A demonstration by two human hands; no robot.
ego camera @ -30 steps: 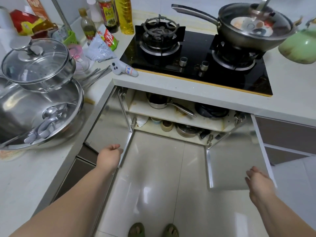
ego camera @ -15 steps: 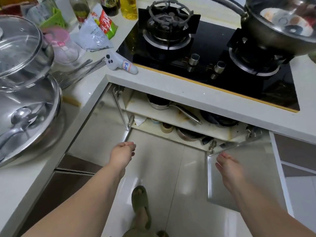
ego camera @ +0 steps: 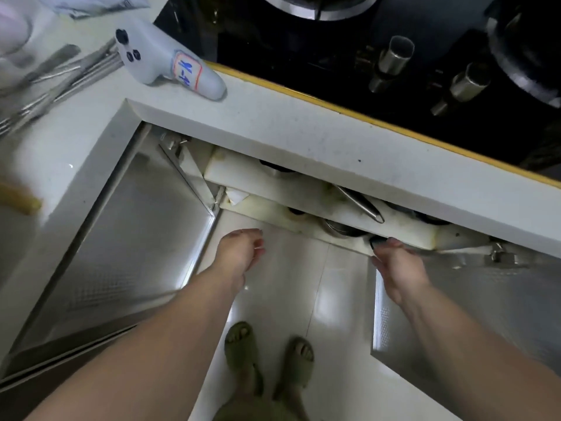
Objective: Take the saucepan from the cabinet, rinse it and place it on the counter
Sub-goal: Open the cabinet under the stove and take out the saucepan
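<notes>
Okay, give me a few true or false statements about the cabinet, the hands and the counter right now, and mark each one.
1. Both cabinet doors stand open. True.
2. The left hand holds a saucepan. False: it is empty, above the floor before the shelves.
3. The right hand reaches the lower shelf edge, by a dark handle end. True.
4. A white controller lies on the floor. False: it lies on the counter beside the stove.
5. A metal handle sticks out from the upper shelf. True.

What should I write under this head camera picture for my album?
Right hand reaching a black handle in the open cabinet; left hand empty.
</notes>
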